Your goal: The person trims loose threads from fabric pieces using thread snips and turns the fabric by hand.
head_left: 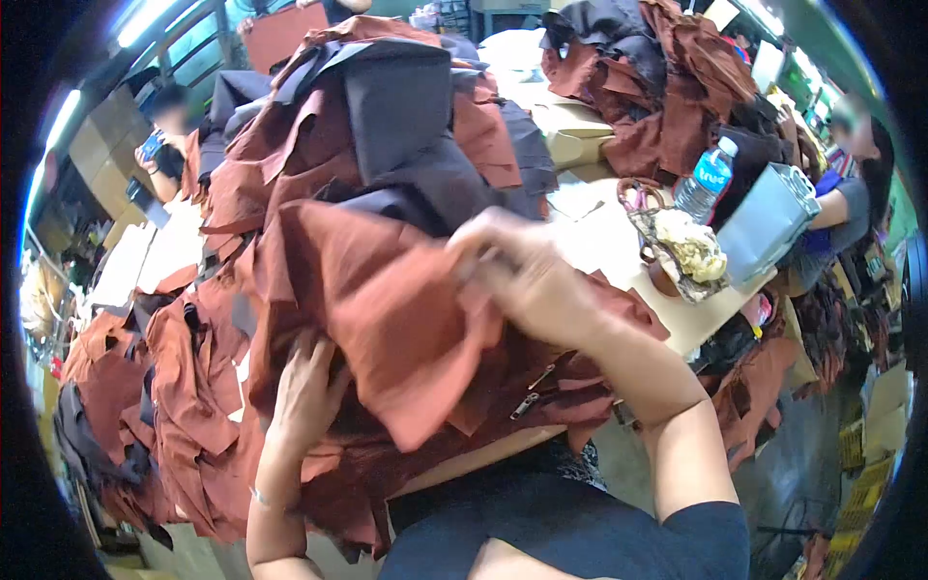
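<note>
- Many reddish-brown pieces (198, 377) heaped at left.
- Left hand (307, 387) loosely curled, fingers against those pieces; impossible to tell whether gripping.
- Between both hands, reddish-brown sheet (406, 338) raised over the pieces.
- Right hand (522, 275) blurred, pinched on the sheet's edge.
- Farther right, water bottle (706, 184) on the counter (698, 321).

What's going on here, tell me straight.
A person holds up a floppy reddish-brown piece with the right hand, while the left hand is lower down, against the brown material. Beyond it rises a big heap of dark and reddish-brown pieces. To the right, a water bottle stands on the table, and a co-worker is beyond it.
</note>
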Tool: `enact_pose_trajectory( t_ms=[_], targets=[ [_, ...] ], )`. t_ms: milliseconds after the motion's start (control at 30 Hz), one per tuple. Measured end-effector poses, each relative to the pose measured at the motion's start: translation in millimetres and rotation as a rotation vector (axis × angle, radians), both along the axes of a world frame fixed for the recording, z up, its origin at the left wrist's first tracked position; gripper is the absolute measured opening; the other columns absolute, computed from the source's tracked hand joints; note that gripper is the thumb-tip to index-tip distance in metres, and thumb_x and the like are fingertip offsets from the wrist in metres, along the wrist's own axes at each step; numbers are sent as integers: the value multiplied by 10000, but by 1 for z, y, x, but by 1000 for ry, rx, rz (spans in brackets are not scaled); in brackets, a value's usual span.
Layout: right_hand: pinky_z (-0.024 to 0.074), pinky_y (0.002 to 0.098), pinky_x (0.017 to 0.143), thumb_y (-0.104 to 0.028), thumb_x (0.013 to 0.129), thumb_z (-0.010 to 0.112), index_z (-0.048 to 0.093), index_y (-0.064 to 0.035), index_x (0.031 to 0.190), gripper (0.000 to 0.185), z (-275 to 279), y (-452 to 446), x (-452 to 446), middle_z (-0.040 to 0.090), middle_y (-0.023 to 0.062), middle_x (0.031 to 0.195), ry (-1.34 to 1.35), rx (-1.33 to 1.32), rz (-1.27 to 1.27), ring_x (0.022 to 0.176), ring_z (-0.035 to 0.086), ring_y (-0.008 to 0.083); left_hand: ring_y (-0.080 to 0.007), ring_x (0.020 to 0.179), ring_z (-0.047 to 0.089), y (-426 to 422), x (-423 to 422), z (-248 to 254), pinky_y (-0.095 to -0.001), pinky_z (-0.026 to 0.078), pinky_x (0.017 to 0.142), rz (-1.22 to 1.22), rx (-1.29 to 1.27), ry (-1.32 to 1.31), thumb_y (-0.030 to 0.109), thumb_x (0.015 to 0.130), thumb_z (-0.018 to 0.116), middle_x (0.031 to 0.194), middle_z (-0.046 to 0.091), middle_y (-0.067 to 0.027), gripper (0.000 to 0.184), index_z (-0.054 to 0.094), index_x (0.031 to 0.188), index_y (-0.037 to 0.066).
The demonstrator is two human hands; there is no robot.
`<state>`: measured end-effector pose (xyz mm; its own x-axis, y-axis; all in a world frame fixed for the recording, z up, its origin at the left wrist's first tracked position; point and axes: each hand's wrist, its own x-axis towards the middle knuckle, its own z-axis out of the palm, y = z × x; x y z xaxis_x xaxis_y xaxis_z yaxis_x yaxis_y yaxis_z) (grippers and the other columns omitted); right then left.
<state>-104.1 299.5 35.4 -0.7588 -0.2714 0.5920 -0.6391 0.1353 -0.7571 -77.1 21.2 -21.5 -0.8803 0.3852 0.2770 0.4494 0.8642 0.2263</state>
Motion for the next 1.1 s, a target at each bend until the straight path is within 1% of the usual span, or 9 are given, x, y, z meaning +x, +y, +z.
enact_pose_trajectory(
  t_ms=[133,167,333,400,467,667,833,933,1100],
  targets=[
    [438,231,645,-22,775,522,593,-22,849,102,-6,54,-75,591,35,770,-315,-304,-103,698,524,79,-394,1065,410,8,-34,-2,-466,349,888,-52,82,316,141,778,586,1157,422,-214,407,461,1151,38],
    [413,198,597,-30,788,516,600,-35,847,103,-6,57,-77,575,6,765,-222,-169,-420,661,499,52,-372,1074,408,8,-41,-3,-452,341,902,-39,76,325,153,790,579,1180,417,-174,409,462,1172,68],
    [381,207,514,-62,803,543,577,-50,854,63,4,49,-20,540,-9,764,151,-362,-525,598,465,65,-345,1065,422,0,-70,-19,-465,369,871,54,-130,379,163,776,579,1210,405,-135,418,469,1173,97],
    [415,246,481,-125,796,588,569,-71,859,85,-11,20,13,562,16,769,204,-268,-56,561,522,115,-342,1053,437,-4,-82,-29,-466,389,849,73,-128,349,146,763,577,1196,422,-130,391,484,1139,94],
    [492,299,577,-169,767,626,567,-54,975,244,-16,1,22,606,85,925,424,501,15,682,613,222,-343,1038,453,-6,-93,-30,-469,403,832,125,-189,263,128,748,572,1171,444,-128,354,493,1091,80],
    [513,362,678,-313,681,690,451,-100,1200,610,-44,-5,-17,467,153,1218,280,822,-433,855,604,298,-363,1009,466,2,-64,6,-456,403,841,22,-88,288,16,707,547,1121,475,-134,274,487,974,45],
    [487,362,606,-198,637,698,523,-88,1071,481,-65,-1,-27,596,106,820,298,960,-425,748,603,279,-382,1074,427,1,-31,39,-427,361,910,-134,84,274,-71,665,560,1162,474,-147,284,446,903,32],
    [478,357,635,-151,630,688,553,-83,984,384,-46,4,-17,600,98,852,320,882,-311,749,602,273,-380,1106,407,-8,-27,34,-433,345,925,-137,217,274,-54,682,568,1160,480,-153,284,433,917,33],
    [446,372,619,-193,655,691,555,-50,787,237,3,13,7,596,106,754,166,634,-82,718,588,287,-379,1157,377,-26,-41,17,-409,300,979,-135,21,218,301,736,645,1209,437,-206,533,423,1130,21]
  ],
)
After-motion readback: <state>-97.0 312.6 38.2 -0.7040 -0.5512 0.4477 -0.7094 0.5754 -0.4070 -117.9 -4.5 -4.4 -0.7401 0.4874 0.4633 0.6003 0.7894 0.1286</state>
